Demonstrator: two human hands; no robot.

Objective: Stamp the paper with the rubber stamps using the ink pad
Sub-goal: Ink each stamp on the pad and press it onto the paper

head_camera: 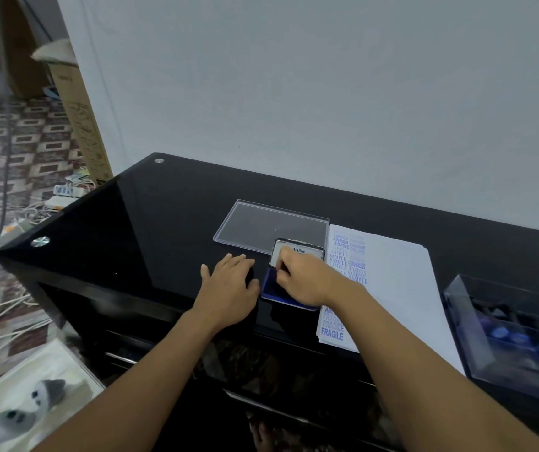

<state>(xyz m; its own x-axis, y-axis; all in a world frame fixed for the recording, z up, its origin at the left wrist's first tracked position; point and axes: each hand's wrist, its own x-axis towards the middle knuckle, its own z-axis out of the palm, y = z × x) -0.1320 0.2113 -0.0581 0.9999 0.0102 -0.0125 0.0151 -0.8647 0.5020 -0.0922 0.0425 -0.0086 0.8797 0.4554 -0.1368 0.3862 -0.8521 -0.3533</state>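
Both sets of fingers sit at the ink pad (270, 287), near the front edge of the bench (131, 230). The right hand's (305, 282) fingers (283, 267) are curled and bunched, tips down over the blue felt just under the raised lid (307, 251). I cannot tell whether they pinch a stamp (the knuckles hide whatever is beneath), though the pose suits pressing a small one into the ink. The left hand (229, 288) lies flat on the glossy black glass just beside the pad's left edge, fingers (238, 261) straight and close together, probably to steady the body and keep the pad from sliding.

Just right of the pad lies the paper (392, 282), a thin white stack already printed with blue words along its left margin, handy for a short carry from ink to sheet. Behind the pad rests a flat clear plastic cover (274, 226). At the bench's right end stands a clear hard box (516, 337) holding round blue-topped stamps.
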